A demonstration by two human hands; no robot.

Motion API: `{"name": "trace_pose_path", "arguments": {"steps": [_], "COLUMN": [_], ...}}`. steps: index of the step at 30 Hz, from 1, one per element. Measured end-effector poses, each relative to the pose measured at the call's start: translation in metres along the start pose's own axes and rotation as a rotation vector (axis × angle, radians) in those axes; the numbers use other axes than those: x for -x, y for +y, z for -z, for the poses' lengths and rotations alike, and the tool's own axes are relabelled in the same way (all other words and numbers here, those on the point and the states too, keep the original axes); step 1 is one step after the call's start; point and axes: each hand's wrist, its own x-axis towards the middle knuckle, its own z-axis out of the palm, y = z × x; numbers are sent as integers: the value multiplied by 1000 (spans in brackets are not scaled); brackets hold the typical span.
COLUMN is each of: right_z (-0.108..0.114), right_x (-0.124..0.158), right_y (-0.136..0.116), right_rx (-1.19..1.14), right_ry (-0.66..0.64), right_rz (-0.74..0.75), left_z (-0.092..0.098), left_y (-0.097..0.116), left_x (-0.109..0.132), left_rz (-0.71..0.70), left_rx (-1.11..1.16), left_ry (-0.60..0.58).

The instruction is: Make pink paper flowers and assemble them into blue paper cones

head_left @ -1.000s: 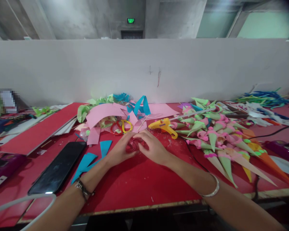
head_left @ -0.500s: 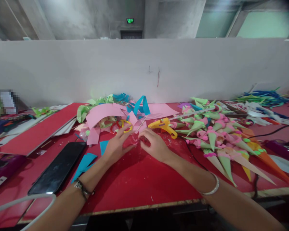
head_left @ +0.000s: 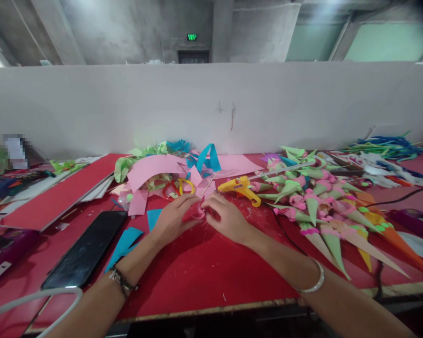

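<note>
Your left hand (head_left: 174, 218) and right hand (head_left: 229, 220) face each other with fingers curved inward, thumbs and fingertips pinching the small pink curl (head_left: 200, 212) between them; the exact contact of each finger is too small to make out. The curl sits near the middle of the red bench (head_left: 215, 272), well back from its front edge. Treat it as light, thin and flexible, probably paper or a similar sheet: expect it to spring open if released and to crease or flatten if squeezed. Grip it by its outer rim with the fingertips of both hands, using light pressure, and keep the centre free. Slipping appears a lesser risk than crushing. Just beyond your right hand, toward the back edge, lies the yellow glue gun (head_left: 238, 186); beyond your left lie red and yellow loops (head_left: 179, 188) and pink sheets (head_left: 153, 169). Blue pieces (head_left: 127, 241) and a black phone (head_left: 86, 249) lie toward the front left corner; pale green and pink cones (head_left: 312, 209) cover the right side.
</note>
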Motion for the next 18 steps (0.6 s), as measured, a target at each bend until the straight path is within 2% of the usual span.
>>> {"name": "trace_pose_path", "arguments": {"steps": [8,14,18], "right_z": [0,2,3], "right_x": [0,0,0], "right_y": [-1,-1,-1], "right_rx": [43,60,24], "right_ry": [-37,-29,-16], "right_rz": [39,35,25], "left_z": [-1,-1,0], "left_y": [-3,-6,-4], "left_x": [1,1,1], "left_rz": [-29,-49,-74], "left_rx": [-34,-137,-197], "left_ry": [-33,39,13]}}
